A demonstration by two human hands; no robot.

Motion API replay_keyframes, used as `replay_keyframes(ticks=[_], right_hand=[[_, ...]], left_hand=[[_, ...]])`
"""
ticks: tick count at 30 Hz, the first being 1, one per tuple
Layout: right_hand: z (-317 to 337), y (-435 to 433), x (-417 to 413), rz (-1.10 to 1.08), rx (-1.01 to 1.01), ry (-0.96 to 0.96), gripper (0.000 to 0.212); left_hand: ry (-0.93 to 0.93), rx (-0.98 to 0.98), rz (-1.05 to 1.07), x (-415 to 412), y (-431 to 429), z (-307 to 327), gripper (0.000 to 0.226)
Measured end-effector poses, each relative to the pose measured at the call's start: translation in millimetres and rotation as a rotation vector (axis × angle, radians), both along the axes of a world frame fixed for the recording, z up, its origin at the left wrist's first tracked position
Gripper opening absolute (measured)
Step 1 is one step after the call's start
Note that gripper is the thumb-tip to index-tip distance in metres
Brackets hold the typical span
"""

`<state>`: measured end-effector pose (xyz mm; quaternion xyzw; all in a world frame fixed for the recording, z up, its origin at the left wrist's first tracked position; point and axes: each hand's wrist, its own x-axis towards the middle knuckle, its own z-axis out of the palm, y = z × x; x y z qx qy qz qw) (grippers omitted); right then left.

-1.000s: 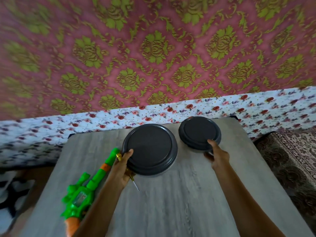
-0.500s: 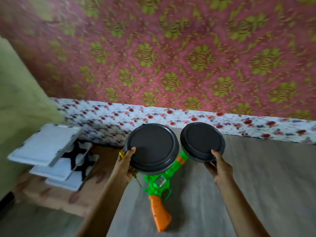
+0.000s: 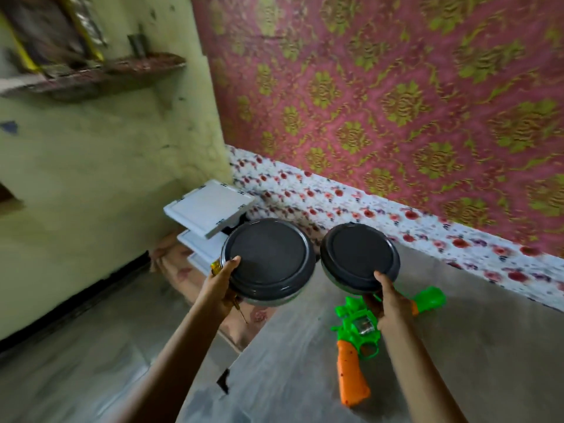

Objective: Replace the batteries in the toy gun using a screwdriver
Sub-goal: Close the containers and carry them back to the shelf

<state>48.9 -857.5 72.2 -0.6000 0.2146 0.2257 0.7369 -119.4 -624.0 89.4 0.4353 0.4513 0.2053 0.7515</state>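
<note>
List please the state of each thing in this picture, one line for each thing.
Larger dark container: lidded, held up in the left hand.
Smaller dark container: lidded, held up in the right hand.
Screwdriver: pinned in the left hand against the larger container, tip down.
Toy gun: lying on the table, untouched.

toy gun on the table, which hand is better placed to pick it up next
Right, probably. The right hand hangs directly over the toy gun, though it first has to put down its dark round container. The left hand is off past the table edge, holding the bigger container and the screwdriver.
</note>
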Motion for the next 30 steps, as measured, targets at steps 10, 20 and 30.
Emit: replay_keyframes(ticks=[10,20,30], right_hand=[[-3.3,108.1,-39.6,0.066,0.001,0.022,0.025],[-5.4,290.2,-97.2,-0.002,0.043,0.105,0.077],[-0.7,412.6,-109.7,-0.024,0.078,0.099,0.057]], left_hand=[[-0.057,0.021,0.099,-63.9,96.5,-14.3,0.028],[-0.072,-0.009,0.091,-112.5,271.8,-21.8,0.03],[-0.057,0.004,0.051,-119.7,397.7,-19.0,0.021]])
